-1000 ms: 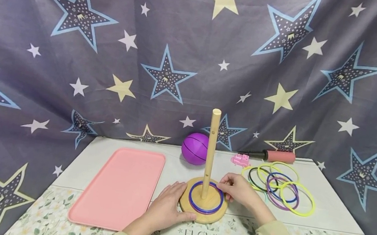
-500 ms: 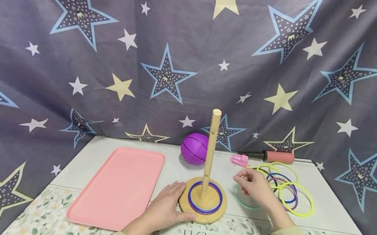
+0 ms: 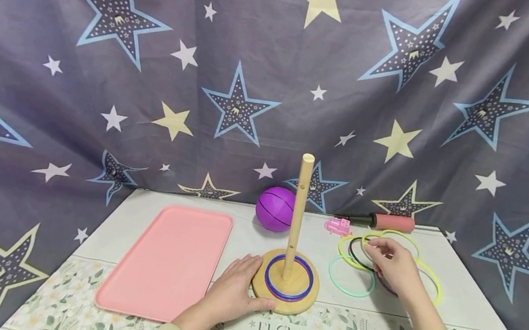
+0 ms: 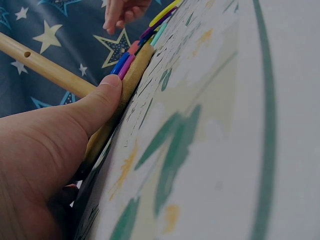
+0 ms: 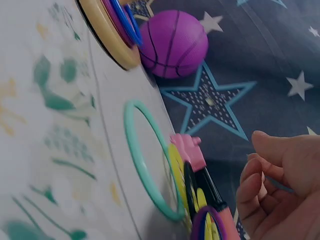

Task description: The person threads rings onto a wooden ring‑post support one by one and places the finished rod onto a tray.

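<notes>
The right hand [image 3: 392,264] hovers over the loose rings [image 3: 388,258], fingers [image 5: 257,192] loosely curled and holding nothing yet. These rings overlap, so lifting one could drag a neighbour along or snag it. The green ring [image 3: 351,275] lies apart, nearer the wooden base [image 3: 285,292]. The left hand [image 3: 232,292] rests flat against that base, thumb [image 4: 102,100] on its rim; should it ease off, the tall peg [image 3: 298,212] might tip on the tabletop [image 3: 246,239].
</notes>
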`<state>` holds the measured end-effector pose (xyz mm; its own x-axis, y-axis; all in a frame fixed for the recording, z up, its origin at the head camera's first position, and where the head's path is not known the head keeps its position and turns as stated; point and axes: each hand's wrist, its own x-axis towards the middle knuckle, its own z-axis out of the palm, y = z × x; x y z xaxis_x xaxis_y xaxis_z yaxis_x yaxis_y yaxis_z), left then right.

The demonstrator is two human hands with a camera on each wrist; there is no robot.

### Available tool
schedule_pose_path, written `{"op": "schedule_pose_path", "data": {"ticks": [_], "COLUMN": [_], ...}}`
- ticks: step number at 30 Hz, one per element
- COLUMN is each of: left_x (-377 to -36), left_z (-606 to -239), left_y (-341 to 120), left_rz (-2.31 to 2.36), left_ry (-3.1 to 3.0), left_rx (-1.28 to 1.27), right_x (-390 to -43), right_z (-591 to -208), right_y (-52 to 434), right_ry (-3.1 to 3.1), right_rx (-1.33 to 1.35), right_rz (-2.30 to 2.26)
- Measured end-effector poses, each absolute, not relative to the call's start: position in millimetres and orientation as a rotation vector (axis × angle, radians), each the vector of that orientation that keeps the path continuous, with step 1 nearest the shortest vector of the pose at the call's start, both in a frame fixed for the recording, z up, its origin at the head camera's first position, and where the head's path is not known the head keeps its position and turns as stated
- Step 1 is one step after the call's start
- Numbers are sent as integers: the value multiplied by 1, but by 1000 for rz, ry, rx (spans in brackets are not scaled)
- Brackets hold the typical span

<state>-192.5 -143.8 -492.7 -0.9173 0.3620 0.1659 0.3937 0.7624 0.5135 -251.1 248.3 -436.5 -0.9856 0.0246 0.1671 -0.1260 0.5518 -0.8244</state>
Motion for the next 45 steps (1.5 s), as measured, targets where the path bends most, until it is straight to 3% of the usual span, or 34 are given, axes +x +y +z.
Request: {"op": "schedule_pose_path", "data": {"ticks": [21,45], "left_x": [-193,-193], "left_z": [-490,-493], "left_y": [-143,-143], "left_rz": [-869,-860], "left_ry": [-2912,-2907], "left_rx": [-615,-607], "right_x": [-254,-255], "right_z": [-448,-470], "right_y": [319,362], "right_ry": [-2561,-2498], "right_rx": [-251,-528], "right_rz": [1296,1327]}}
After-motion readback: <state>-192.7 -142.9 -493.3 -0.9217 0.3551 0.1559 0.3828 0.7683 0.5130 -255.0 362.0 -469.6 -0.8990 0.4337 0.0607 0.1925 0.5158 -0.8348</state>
